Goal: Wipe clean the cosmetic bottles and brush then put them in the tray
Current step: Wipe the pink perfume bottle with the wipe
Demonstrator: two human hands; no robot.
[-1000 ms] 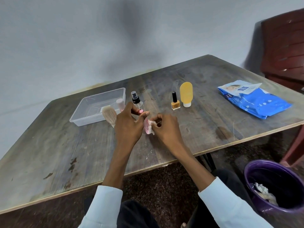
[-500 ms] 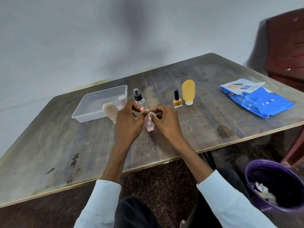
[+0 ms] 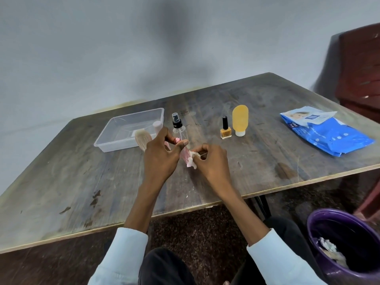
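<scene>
My left hand (image 3: 159,159) pinched a small pink bottle (image 3: 184,156) above the desk's (image 3: 82,182) middle, steadying it so my right hand (image 3: 212,163) could rub it with a pinched wipe (image 3: 192,161). The tray (image 3: 115,140) waited toward the far-left corner.

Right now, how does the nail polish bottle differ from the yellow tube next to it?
The nail polish bottle is shorter, with a black cap on top; the yellow tube is taller and stands on its white cap. The bottle is squarish, the tube rounded. Both stand upright on the table, untouched.
</scene>
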